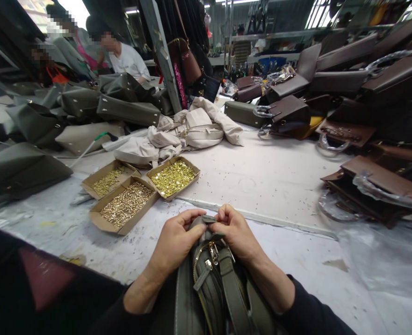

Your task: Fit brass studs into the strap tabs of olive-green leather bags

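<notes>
An olive-green leather handbag (223, 288) with a gold zipper and strap lies at the near table edge, between my arms. My left hand (176, 242) pinches the bag's top end from the left, fingers closed on it. My right hand (237, 235) pinches the same small green tab (209, 218) from the right, fingers curled. Both thumbs meet at the tab. Beyond my hands, three shallow cardboard trays (173, 177) hold several small gold metal fittings.
Olive bags (127, 109) are piled at the back left, beige bags (195, 130) in the middle, brown bags (366, 139) wrapped in plastic on the right. People sit at the far left. A white worktable (262, 177) bears small scattered specks.
</notes>
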A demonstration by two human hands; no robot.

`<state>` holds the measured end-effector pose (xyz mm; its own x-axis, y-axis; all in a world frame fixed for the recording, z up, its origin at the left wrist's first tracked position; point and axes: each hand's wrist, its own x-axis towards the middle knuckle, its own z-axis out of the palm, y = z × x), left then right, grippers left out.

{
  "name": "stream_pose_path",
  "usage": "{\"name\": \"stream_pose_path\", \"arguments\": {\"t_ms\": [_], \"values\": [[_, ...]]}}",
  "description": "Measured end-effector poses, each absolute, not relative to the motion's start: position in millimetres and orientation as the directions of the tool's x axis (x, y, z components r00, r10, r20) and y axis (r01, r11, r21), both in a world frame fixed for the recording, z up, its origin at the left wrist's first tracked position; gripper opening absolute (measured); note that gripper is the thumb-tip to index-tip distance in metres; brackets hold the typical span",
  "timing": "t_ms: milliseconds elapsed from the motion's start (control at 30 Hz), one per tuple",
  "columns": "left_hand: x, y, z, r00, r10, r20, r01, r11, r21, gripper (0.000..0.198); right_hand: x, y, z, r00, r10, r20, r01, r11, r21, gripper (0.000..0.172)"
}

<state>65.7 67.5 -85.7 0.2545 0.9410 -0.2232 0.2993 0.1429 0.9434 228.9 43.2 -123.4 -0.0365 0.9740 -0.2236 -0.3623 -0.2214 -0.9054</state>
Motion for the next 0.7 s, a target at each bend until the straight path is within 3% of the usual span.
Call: {"name": "stream_pose_path", "arguments": {"t_ms": [133, 233, 333, 500, 600, 700], "values": [[63.0, 68.4, -89.3, 0.281, 0.899, -0.336, 0.115, 0.317, 0.942, 0.044, 227.8, 39.4, -123.5, 0.005, 0.988, -0.154, -0.276, -0.147, -0.950, 0.031], [61.0, 65.3, -80.1, 0.278, 0.905, -0.323, 0.185, 0.280, 0.942, 0.034, 226.5, 31.3, -119.6, 0.068, 0.998, -0.019, -0.111, -0.011, -0.994, 0.024], [62.0, 55.6, -62.1, 0.297, 0.925, -0.238, 0.352, 0.125, 0.928, 0.019, 223.7, 19.8, -114.3, 0.132, 0.983, 0.131, 0.086, 0.120, -0.989, 0.017], [62.6, 39.4, -44.2, 0.267, 0.963, 0.026, 0.441, -0.146, 0.886, 0.031, 216.5, 5.8, -104.1, 0.179, 0.941, 0.288, 0.220, 0.247, -0.944, 0.014], [55.1, 44.2, -48.7, 0.309, 0.919, 0.243, 0.468, -0.370, 0.803, 0.033, 216.6, 6.7, -94.1, 0.169, 0.948, 0.269, 0.170, 0.240, -0.956, 0.034], [45.1, 52.3, -58.5, 0.415, 0.828, 0.377, 0.430, -0.544, 0.720, 0.030, 221.7, 12.1, -85.2, 0.024, 0.974, 0.226, 0.071, 0.224, -0.972, 0.053]]}}
